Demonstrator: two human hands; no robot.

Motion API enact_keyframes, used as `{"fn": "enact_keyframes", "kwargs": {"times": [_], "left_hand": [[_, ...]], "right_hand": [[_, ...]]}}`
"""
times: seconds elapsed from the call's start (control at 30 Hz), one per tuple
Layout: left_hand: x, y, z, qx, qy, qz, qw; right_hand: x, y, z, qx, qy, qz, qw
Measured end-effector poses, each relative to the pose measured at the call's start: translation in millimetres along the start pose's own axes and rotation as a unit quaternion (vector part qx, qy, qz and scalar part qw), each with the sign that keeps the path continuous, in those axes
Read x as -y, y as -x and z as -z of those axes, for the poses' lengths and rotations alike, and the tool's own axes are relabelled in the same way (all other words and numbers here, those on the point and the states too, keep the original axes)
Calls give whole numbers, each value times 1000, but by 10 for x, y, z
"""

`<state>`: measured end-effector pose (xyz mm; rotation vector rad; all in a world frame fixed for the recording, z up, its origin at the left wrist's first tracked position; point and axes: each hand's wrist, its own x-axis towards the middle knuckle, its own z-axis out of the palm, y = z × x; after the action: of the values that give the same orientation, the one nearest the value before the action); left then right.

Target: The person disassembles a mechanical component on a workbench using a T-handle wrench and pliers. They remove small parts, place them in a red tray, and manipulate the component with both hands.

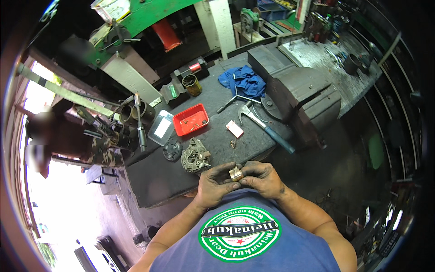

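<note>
Close to my body, my left hand (214, 185) and my right hand (264, 179) meet in front of my chest. Both sets of fingertips are closed on a small tan metal part (235, 174), whose exact kind I cannot make out. Dark grime covers my fingers. Just beyond my left hand, on the bench, lies a round metal alternator housing (195, 156). A black round slotted cover (172, 150) is beside it. Farther off stands a red plastic tray (177, 130) with a few small pieces inside. A tiny copper-coloured piece (233, 144) rests on the dark bench top (215, 152).
A claw hammer (267, 128), a small red-and-white box (234, 129), a three-armed wrench (235, 96) and a blue cloth (244, 80) lie on the bench. A large vise (308, 99) rises at right. A clear lid (162, 128) and a grimy can (191, 85) are left. Another person (59, 129) stands far left.
</note>
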<state>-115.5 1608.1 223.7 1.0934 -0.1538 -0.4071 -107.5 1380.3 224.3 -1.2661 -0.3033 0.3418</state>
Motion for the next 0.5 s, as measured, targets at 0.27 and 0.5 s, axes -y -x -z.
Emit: {"fn": "enact_keyframes", "kwargs": {"times": [0.27, 0.5], "left_hand": [[-25, -118, 238, 119, 44, 116, 985], [157, -327, 50, 105, 144, 232, 956]], "right_hand": [[85, 270, -258, -111, 476, 217, 845], [165, 538, -311, -228, 453, 250, 825]]}}
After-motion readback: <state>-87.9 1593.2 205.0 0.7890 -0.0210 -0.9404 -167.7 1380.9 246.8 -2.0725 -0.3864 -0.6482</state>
